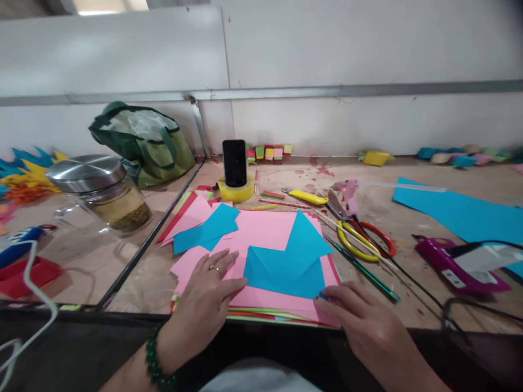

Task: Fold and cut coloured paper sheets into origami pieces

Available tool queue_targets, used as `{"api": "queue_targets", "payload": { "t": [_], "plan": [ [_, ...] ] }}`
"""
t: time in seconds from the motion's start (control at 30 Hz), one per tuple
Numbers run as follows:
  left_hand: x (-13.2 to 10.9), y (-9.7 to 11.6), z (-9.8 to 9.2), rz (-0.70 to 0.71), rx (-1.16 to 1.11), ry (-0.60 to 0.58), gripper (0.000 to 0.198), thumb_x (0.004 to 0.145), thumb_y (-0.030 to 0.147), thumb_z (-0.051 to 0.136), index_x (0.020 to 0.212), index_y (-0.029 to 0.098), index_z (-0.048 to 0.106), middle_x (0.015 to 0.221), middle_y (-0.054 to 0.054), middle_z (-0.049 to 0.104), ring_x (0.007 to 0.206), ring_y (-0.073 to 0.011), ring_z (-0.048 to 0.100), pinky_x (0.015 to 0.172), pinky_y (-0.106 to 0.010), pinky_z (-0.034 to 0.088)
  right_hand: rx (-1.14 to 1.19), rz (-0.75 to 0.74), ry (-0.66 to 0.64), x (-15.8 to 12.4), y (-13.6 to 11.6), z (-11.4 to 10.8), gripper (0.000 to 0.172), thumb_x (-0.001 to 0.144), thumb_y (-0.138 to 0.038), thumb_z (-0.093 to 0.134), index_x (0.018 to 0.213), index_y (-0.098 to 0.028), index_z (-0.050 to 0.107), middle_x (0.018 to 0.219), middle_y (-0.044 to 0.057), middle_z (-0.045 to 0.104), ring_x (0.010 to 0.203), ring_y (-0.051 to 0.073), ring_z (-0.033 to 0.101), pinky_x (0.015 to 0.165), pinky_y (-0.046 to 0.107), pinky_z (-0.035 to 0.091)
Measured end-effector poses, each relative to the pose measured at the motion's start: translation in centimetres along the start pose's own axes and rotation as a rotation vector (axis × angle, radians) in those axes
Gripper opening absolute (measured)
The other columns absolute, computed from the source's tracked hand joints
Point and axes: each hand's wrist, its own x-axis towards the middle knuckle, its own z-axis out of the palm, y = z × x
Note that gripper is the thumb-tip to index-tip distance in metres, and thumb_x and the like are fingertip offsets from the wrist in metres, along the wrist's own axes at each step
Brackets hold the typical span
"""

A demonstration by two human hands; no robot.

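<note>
A folded sheet of blue paper [286,267] lies on a stack of pink paper [261,228] in front of me. My left hand [208,294] rests on the stack, fingers spread, with the thumb tip at the blue sheet's left edge. At the lower right corner of that sheet, my right hand [363,316] has its fingertips and thumb closed on the paper, where a small bit of the corner turns up. Another folded blue piece [208,228] lies on the pink paper beyond my left hand.
Right of the stack lie scissors [359,242], a green pencil [363,272], a yellow cutter [306,197], a pink glue gun [349,197] and a purple power strip [453,267]. Behind it a phone [235,163] stands in a tape roll [236,190]. A glass jar [118,204] and green bag [163,158] are left.
</note>
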Motion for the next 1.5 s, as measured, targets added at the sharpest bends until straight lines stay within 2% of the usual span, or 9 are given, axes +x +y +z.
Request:
{"api": "queue_targets", "payload": {
  "t": [0.1,0.23,0.33,0.53,0.7,0.8,0.93,1.17,1.5],
  "plan": [
    [1.1,-0.2,0.1,-0.137,-0.221,0.014,0.031,0.089,0.018,0.046,0.113,0.024,0.066,0.131,-0.01,0.056,0.122,-0.0266,0.048,0.102,-0.049,0.04,-0.002,0.02,-0.001,-0.2,-0.1,0.0,0.038,0.088,-0.002,0.038,0.088,-0.02,0.071,0.083,0.007,0.069,0.075,0.017,0.057,0.063,0.027,0.05],
    [3.6,0.3,1.0,-0.354,-0.45,-0.018,0.072,0.077,0.034,0.068,0.141,0.017,0.039,0.11,-0.01,0.062,0.095,-0.023,0.058,0.087,-0.041,0.049,0.009,0.05,0.004,-0.4,-0.2,0.4,0.035,0.086,-0.003,0.04,0.089,-0.02,0.07,0.087,0.008,0.069,0.077,0.017,0.059,0.065,0.027,0.052],
    [4.3,0.9,1.2,-0.388,-0.531,0.028,0.07,0.075,0.027,0.069,0.139,0.017,0.041,0.089,-0.002,0.06,0.077,-0.0172,0.057,0.074,-0.033,0.05,0.036,0.084,-0.021,-0.7,-0.1,0.7,0.031,0.087,-0.006,0.042,0.091,-0.02,0.069,0.089,0.008,0.068,0.079,0.018,0.06,0.066,0.028,0.054],
    [1.0,2.9,-0.1,0.065,-0.285,0.313,0.048,0.088,0.008,0.052,0.133,0.024,0.049,0.083,-0.002,0.06,0.078,-0.016,0.054,0.076,-0.033,0.042,-0.026,0.12,0.174,0.2,-1.1,1.0,0.027,0.088,-0.015,0.054,0.114,-0.017,0.059,0.115,0.015,0.061,0.106,0.024,0.059,0.086,0.039,0.052],
    [-1.8,3.9,-0.6,0.334,-0.133,0.275,0.056,0.086,0.001,0.049,0.138,0.019,0.043,0.08,-0.003,0.061,0.074,-0.017,0.05,0.073,-0.034,0.039,-0.029,0.022,0.307,2.7,-2.3,0.6,0.018,0.082,-0.011,0.063,0.098,-0.021,0.063,0.104,0.009,0.065,0.097,0.023,0.058,0.084,0.039,0.05],
    [-2.1,3.6,-0.7,0.221,-0.177,0.271,0.048,0.093,0.022,0.054,0.139,0.021,0.042,0.087,-0.005,0.061,0.08,-0.0186,0.054,0.075,-0.033,0.043,0.026,-0.057,0.285,4.0,-2.3,0.6,0.016,0.082,-0.005,0.059,0.084,-0.02,0.065,0.088,0.006,0.067,0.085,0.019,0.057,0.077,0.035,0.05],
    [-1.7,3.0,-1.0,0.034,-0.414,0.13,0.078,0.084,0.067,0.048,0.146,0.025,0.029,0.123,-0.012,0.055,0.106,-0.0242,0.055,0.087,-0.036,0.048,-0.009,-0.163,0.241,5.3,-2.2,0.4,0.017,0.087,-0.008,0.057,0.095,-0.017,0.069,0.087,0.008,0.068,0.082,0.019,0.058,0.074,0.034,0.05],
    [-1.1,2.5,-0.8,-0.219,-0.631,0.007,0.059,0.091,0.042,0.052,0.144,0.024,0.035,0.107,-0.007,0.063,0.085,-0.0179,0.06,0.078,-0.031,0.051,0.01,-0.196,0.187,5.8,-1.9,0.8,0.029,0.092,-0.012,0.05,0.119,-0.016,0.06,0.088,0.007,0.072,0.078,0.016,0.059,0.072,0.031,0.048],
    [0.7,0.4,-1.0,-0.563,-0.926,-0.031,0.033,0.085,0.042,0.054,0.101,0.013,0.059,0.062,0.002,0.055,0.053,-0.0134,0.056,0.05,-0.022,0.042,0.086,-0.141,0.279,5.8,-2.2,0.5,0.02,0.086,-0.007,0.054,0.081,-0.022,0.066,0.105,0.008,0.073,0.099,0.019,0.063,0.08,0.032,0.054]
  ]
}}
